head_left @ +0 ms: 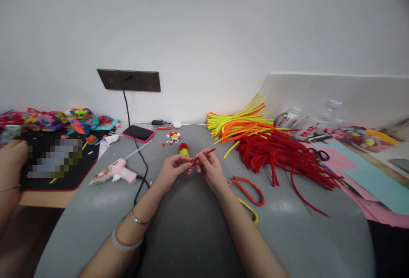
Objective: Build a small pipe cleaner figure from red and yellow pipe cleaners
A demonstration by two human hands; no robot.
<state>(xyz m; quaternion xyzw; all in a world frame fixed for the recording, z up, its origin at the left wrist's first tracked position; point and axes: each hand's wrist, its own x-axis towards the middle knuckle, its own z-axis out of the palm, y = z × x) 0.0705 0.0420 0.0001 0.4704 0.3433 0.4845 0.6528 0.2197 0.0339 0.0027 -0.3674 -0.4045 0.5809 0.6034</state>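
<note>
Both my hands meet at the middle of the grey table (191, 227). My left hand (174, 168) and my right hand (209, 169) pinch a short red pipe cleaner (204, 155) between their fingertips; one end sticks up to the right. Just behind the hands lies a small red and yellow pipe-cleaner piece (183, 149). Right of my right hand lie red-handled scissors (251, 188) and a yellow-handled tool (249, 210).
A pile of red pipe cleaners (281, 154) and yellow and orange ones (239, 122) fills the right side. A pink glue gun (116, 172) with its black cable, a phone (138, 133) and small pom-poms (173, 137) lie left and behind. Another person's hand (11, 156) is at far left.
</note>
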